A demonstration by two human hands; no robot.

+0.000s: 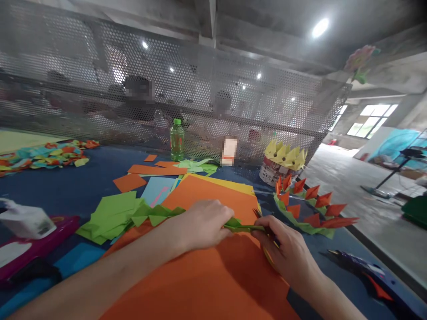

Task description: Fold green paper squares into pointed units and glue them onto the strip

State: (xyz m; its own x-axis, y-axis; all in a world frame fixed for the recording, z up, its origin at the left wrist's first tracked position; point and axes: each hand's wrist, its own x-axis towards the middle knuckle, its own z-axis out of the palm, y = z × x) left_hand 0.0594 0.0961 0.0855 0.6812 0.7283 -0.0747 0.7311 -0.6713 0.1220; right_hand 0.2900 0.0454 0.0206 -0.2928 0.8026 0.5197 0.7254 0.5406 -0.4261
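Note:
My left hand (199, 224) lies over a big orange paper sheet (207, 284) with its fingers closed on a chain of folded green paper pieces (156, 212) that trails off to the left. My right hand (287, 251) meets it from the right, fingers pinched on the thin green end of the same chain (245, 228). The two hands almost touch.
A curved green strip with orange folded points (308, 209) lies to the right, a yellow-topped paper basket (282, 164) behind it. Loose green squares (111, 215), orange and blue sheets, a green bottle (176, 140), a glue gun (362, 269), a white box (25, 220), a mesh screen with people behind.

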